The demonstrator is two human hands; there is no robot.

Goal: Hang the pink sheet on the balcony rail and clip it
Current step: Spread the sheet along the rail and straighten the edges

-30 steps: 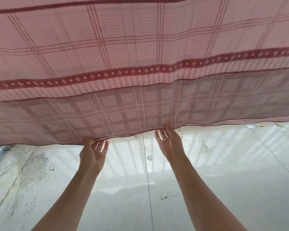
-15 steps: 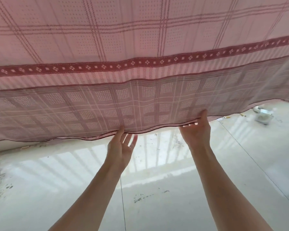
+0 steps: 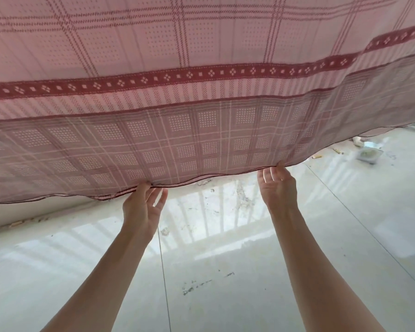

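Pink checked cotton sheet (image 3: 201,97) hangs doubled; left hand (image 3: 141,207) and right hand (image 3: 277,185) pinch its lower hem, seemingly to pull it even

We cannot see the top of the pink sheet (image 3: 201,92): it runs off the upper, left and right edges, so whatever it hangs from is out of view. It covers the tips of our left hand (image 3: 141,207) and right hand (image 3: 276,188), hiding their grip on the hem. The small white object (image 3: 369,155) on the floor (image 3: 225,295) is too blurred to name.
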